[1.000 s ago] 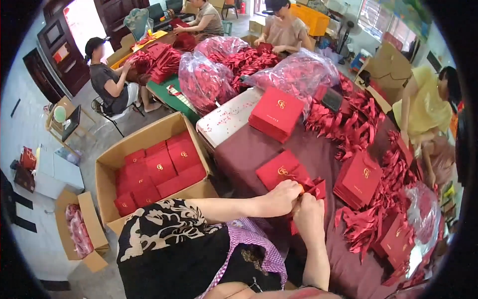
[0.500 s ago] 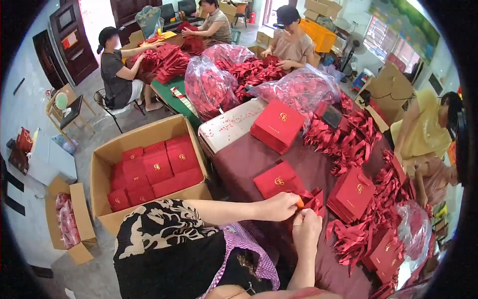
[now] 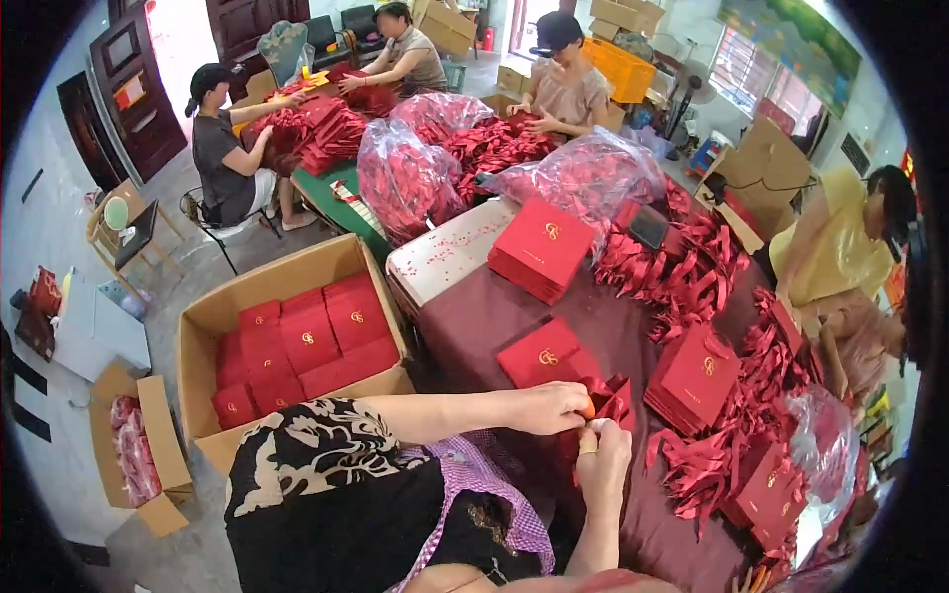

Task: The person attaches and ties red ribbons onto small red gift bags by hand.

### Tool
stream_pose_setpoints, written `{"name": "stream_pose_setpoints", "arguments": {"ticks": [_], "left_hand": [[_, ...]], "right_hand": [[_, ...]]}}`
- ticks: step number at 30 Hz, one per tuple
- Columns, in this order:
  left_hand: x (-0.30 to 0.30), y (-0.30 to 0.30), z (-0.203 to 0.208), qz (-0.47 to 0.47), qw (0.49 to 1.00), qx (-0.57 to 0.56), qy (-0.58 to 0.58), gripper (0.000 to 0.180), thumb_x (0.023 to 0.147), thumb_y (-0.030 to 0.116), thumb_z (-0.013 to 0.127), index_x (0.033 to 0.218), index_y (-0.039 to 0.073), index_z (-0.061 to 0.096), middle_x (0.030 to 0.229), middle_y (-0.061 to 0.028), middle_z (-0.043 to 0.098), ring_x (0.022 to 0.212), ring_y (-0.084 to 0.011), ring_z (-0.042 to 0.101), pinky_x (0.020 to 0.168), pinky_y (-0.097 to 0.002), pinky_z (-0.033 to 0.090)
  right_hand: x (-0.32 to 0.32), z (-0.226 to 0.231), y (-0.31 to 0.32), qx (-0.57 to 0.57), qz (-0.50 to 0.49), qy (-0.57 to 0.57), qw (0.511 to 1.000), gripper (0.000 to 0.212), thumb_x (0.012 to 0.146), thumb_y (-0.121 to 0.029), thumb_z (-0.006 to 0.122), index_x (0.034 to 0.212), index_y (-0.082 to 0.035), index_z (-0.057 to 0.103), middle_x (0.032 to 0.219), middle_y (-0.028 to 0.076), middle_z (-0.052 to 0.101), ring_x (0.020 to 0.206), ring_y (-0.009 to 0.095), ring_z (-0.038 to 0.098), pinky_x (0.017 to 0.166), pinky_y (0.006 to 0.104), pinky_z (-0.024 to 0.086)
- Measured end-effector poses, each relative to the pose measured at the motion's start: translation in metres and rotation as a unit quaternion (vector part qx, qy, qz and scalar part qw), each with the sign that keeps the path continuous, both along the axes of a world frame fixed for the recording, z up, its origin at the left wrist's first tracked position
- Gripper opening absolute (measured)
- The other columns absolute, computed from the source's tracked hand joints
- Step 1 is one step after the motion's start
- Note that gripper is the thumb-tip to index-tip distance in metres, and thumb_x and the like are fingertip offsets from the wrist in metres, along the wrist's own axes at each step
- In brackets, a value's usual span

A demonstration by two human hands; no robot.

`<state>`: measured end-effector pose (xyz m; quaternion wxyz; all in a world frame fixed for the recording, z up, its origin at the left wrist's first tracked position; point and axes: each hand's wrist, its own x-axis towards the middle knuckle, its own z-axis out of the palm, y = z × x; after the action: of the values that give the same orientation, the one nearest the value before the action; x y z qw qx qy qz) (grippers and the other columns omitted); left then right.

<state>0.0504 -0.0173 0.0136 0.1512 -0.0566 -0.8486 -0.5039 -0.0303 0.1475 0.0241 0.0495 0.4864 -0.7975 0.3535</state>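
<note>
Pinched, both sides: my left grip and right grip come together at the near edge of a red bag, fingertips closed on it; exact contact is hidden behind the fingers. Orange cover shows at the left fingertips. Bag is over the maroon-covered bench; can't tell if it touches. I'd expect it light, stiff card that creases easily, crisp along folds, soft and slippery wherever ribbon runs. Best hold: folded edges or top rim, thumb against forefinger, light squeeze; I'd keep pressure off the flat faces so they don't dent. Just beyond lies a flat red bag, gold mark up. To the right, a near stack, ribbon tangle beside it, probably snag-prone. Farther up, a far stack near a plastic sack. Left of the bench, a cardboard carton holds red packs.
</note>
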Motion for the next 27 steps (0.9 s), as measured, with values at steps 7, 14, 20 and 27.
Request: {"name": "stream_pose_setpoints", "arguments": {"ticks": [7,14,20,27], "left_hand": [[-0.004,-0.004,-0.009,-0.026,0.997,-0.027,0.063,0.015,0.08,0.005,0.061,0.092,-0.004,0.06,0.089,-0.0156,0.056,0.085,-0.0326,0.059,0.075,-0.0405,0.046],[-0.001,0.0,-0.008,-0.016,0.999,-0.023,0.016,0.012,0.077,0.004,0.06,0.086,-0.004,0.06,0.085,-0.016,0.056,0.082,-0.0322,0.059,0.072,-0.0393,0.046],[-0.002,-0.008,-0.002,-0.018,0.998,-0.028,0.051,0.009,0.078,0.003,0.06,0.084,-0.003,0.06,0.084,-0.0151,0.056,0.08,-0.0314,0.059,0.07,-0.0387,0.046],[0.0,0.004,0.004,-0.107,0.991,0.01,0.08,0.008,0.077,0.003,0.061,0.084,-0.001,0.06,0.089,-0.0156,0.059,0.086,-0.0332,0.061,0.075,-0.0405,0.049]], "right_hand": [[0.001,-0.007,0.009,-0.038,-0.007,-0.067,0.997,0.01,0.079,-0.006,0.069,0.084,-0.002,0.06,0.08,0.015,0.062,0.078,0.034,0.055,0.071,0.0429,0.044],[0.006,-0.011,0.009,-0.054,-0.01,-0.028,0.998,0.012,0.078,-0.005,0.07,0.086,-0.003,0.061,0.081,0.012,0.063,0.08,0.032,0.054,0.072,0.0411,0.044],[-0.004,0.01,0.015,-0.035,0.025,-0.074,0.996,0.017,0.081,-0.006,0.067,0.098,-0.003,0.064,0.092,0.012,0.065,0.088,0.031,0.056,0.082,0.0388,0.044],[-0.003,0.046,0.01,0.015,0.107,0.171,0.979,0.031,0.084,-0.009,0.06,0.114,-0.004,0.058,0.111,0.013,0.06,0.113,0.032,0.053,0.101,0.047,0.034]]}}
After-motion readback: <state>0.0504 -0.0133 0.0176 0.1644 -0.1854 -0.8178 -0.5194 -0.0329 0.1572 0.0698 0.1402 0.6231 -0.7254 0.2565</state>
